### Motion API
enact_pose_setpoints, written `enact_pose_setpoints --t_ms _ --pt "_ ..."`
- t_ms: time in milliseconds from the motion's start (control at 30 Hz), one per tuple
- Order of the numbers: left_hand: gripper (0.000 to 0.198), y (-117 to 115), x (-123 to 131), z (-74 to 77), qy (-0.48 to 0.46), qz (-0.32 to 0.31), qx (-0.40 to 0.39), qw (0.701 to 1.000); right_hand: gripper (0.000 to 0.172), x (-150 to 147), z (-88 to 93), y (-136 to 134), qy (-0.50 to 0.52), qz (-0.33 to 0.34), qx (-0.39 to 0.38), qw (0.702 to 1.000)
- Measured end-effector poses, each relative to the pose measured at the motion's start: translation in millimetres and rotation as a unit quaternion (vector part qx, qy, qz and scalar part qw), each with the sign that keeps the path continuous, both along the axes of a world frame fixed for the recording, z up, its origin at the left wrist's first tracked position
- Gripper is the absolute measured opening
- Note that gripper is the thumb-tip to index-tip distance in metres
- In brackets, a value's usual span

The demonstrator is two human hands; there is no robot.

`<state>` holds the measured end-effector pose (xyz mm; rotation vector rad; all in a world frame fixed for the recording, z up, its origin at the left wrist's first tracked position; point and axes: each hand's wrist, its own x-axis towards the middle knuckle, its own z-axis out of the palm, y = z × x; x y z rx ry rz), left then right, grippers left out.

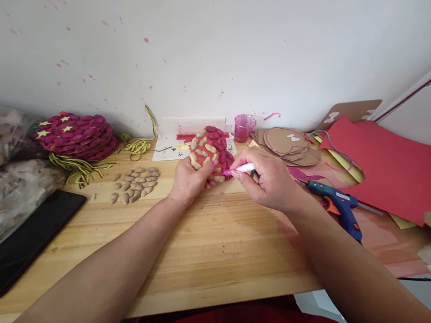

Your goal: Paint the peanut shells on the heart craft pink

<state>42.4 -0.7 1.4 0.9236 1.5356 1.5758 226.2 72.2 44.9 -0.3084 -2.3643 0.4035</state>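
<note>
My left hand [190,179] grips the lower edge of a red disc [211,150] covered with peanut shells, holding it tilted up above the wooden table [209,244]. Some shells on it are painted pink, others are bare tan. My right hand [270,180] is closed on a white-handled brush [244,168]; its pink tip touches the disc's lower right edge.
Loose peanut shells [135,183] lie left of my hand. A stack of finished pink discs with yellow stars [76,135] sits far left, with yellow-green cord [78,166]. A pink paint cup [244,127], cardboard circles [287,144], a blue glue gun [337,204], red paper [397,166] and a black phone [19,243] surround the work.
</note>
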Motion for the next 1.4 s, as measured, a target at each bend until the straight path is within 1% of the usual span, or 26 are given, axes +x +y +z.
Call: enact_pose_setpoints --t_ms 267,533,833,1033,1167,1300,1400 --pt "0.027 2 -1 0.1 -0.014 -0.004 -0.001 1.000 0.006 0 -2.4 2 0.013 -0.006 0.006 1.000" --pt "0.026 2 -3 -1.4 -0.022 -0.005 -0.016 1.000 0.007 0 1.1 -2 -0.021 -0.001 -0.016 1.000" --pt "0.027 2 -2 -4.1 -0.004 -0.031 -0.008 0.999 0.007 0 -2.9 4 0.014 -0.016 -0.005 1.000" --pt "0.027 0 -2 -0.8 0.008 -0.027 -0.015 1.000 0.009 0 0.9 0 -0.016 0.000 -0.011 1.000" --pt "0.027 0 -2 -0.2 0.006 -0.025 -0.010 1.000 0.008 3 4.7 -1 -0.031 0.010 -0.034 0.999" --pt "0.028 2 -3 -3.2 0.003 -0.020 0.002 1.000 0.003 8 7.4 3 -0.001 -0.017 -0.046 0.999" --pt "0.029 1 -3 -4.0 0.013 -0.023 0.008 1.000 0.002 9 7.1 6 0.008 -0.033 -0.044 0.998"
